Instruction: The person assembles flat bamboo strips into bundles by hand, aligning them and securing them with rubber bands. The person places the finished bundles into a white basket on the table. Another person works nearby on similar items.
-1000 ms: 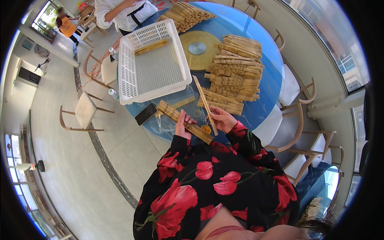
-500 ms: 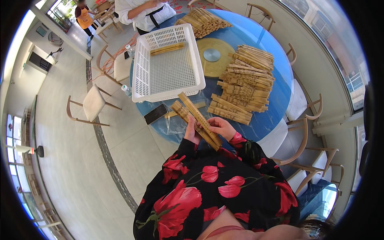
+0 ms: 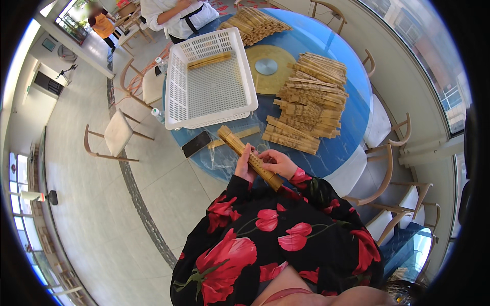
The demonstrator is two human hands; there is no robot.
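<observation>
A narrow stack of tan bamboo strips [image 3: 235, 144] slants in front of my body, its far end pointing up and left toward the basket. My left hand [image 3: 246, 166] is wrapped round the stack's middle from the left. From the right, my right hand [image 3: 279, 163] bends its fingers against the same stack; whether a small thing is pinched there is too fine to make out. Beyond my hands, many more bamboo strips [image 3: 314, 99] lie heaped on the blue round table [image 3: 352, 120]. A white plastic basket [image 3: 212, 122] holds a few strips near its far side.
Left of my hands lie a black phone [image 3: 196, 145], a pale flat strip [image 3: 240, 136] and crumpled clear plastic [image 3: 222, 159]. Another strip heap [image 3: 255, 24] sits behind the golden turntable [image 3: 260, 84]. Wooden chairs ring the table; a person in white [image 3: 178, 18] stands at its far side.
The strip that stood apart at an angle now lies together with the others in one stack. My right hand has shifted slightly left along it.
</observation>
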